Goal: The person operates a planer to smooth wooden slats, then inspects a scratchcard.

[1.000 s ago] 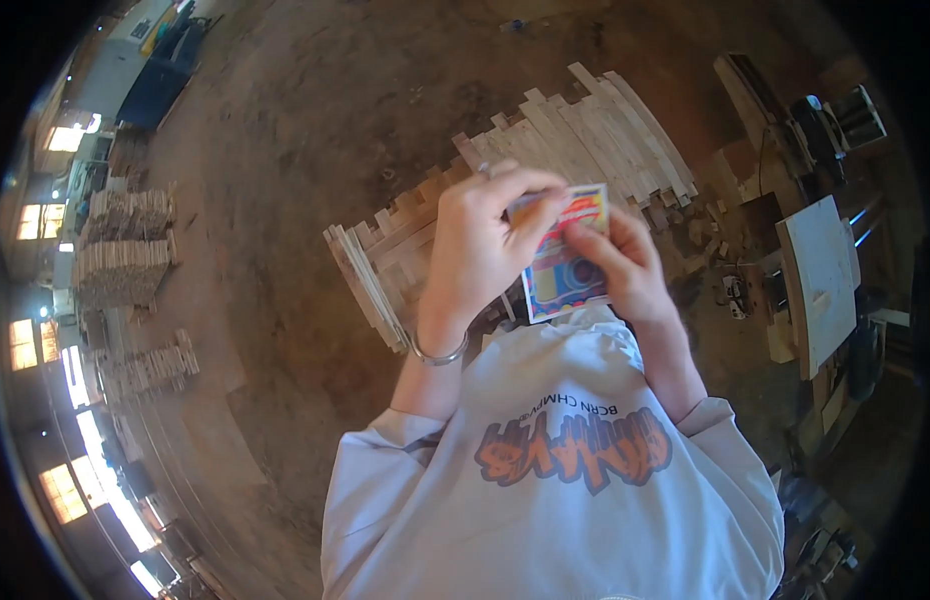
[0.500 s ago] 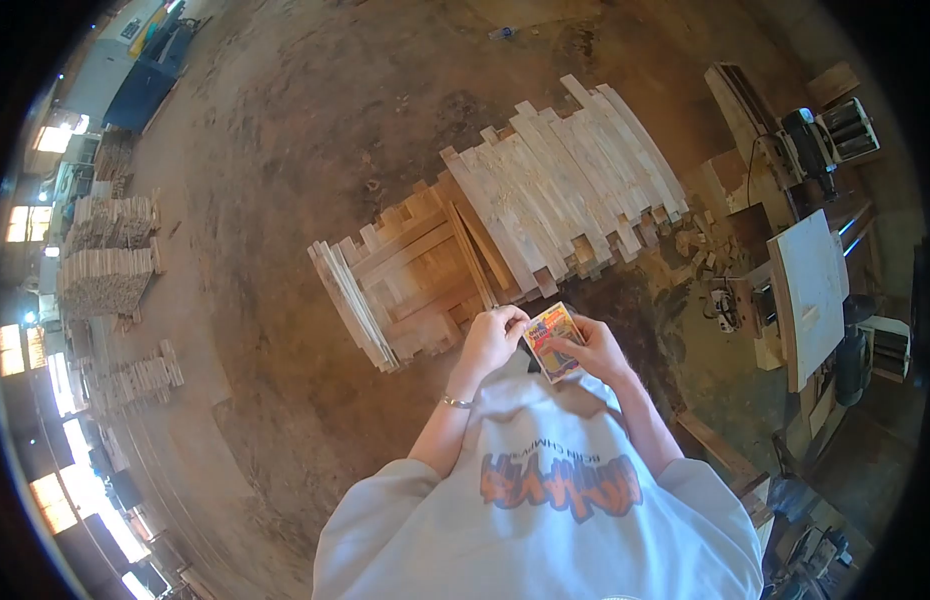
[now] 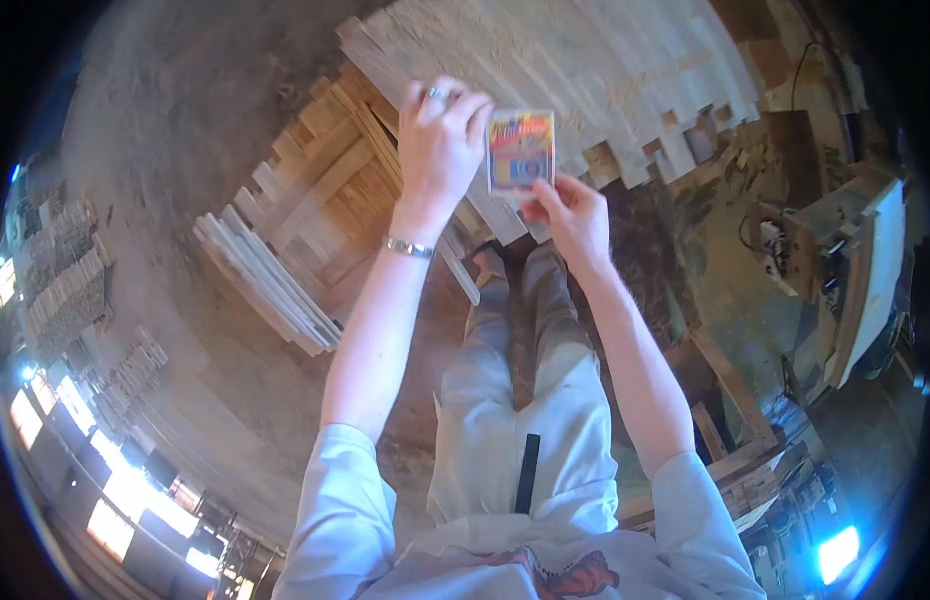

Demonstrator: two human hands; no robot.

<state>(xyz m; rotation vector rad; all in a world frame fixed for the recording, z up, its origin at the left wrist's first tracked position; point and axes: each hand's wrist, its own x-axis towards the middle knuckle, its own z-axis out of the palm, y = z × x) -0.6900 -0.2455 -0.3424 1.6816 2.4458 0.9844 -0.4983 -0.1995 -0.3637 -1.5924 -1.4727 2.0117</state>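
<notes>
In the head view my right hand (image 3: 577, 222) pinches a small flat card (image 3: 521, 155) by its lower right corner, thumb on the front. The card is mostly yellow and red at the top, with a blue picture below and a pale border; its print is too small to read. Beside the card's upper left edge is my left hand (image 3: 440, 140), with a ring and a metal bracelet (image 3: 409, 247) on that arm. Its fingers are curled together and slightly blurred, and whatever they may hold is hidden. Both hands are raised above the stacked boards.
Pale boards (image 3: 595, 60) lie stacked ahead, with a browner wooden panel (image 3: 330, 170) and narrow strips (image 3: 260, 280) to the left. A machine with a pale tabletop (image 3: 870, 280) stands at right. A wooden frame (image 3: 730, 400) lies on the floor near my right arm.
Both hands have risen and reached farther out from my chest, the card moving with the right hand. My view has tilted, bringing my legs into sight. The left fingers sit near the card's upper edge.
</notes>
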